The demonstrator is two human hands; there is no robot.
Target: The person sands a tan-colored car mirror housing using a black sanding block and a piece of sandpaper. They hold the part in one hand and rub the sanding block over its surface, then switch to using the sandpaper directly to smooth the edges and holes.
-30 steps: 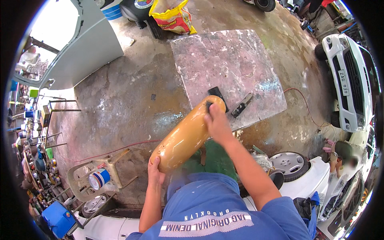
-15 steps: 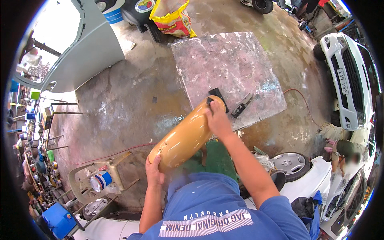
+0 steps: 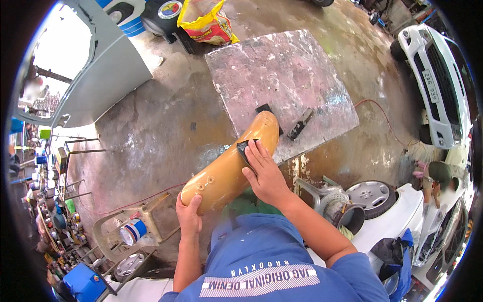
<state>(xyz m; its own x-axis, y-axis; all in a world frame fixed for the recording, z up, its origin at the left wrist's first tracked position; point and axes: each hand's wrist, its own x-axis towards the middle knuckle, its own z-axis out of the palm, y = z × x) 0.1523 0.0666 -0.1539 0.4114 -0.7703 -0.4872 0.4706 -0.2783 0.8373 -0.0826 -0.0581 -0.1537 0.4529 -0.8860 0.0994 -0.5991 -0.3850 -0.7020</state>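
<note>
A long, glossy tan curved panel, shaped like a motorcycle fender, lies slantwise in front of me, its far end over a worn pinkish board. My left hand grips its near end, thumb on top beside small raised holes. Halfway up the panel, my right hand presses a black sheet like sandpaper against the surface. Its fingers lie flat over the sheet, thumb apart. On the board, a black flat block is partly hidden by the panel, beside a dark narrow tool.
On the left are a grey car door and a chair bearing a paint can. A yellow-red sack stands beyond. To the right are a metal pot, a wheel, a white vehicle and a person.
My right hand has slid from the panel's far end back toward its middle, bringing the black sheet along. The left hand still holds the near end.
</note>
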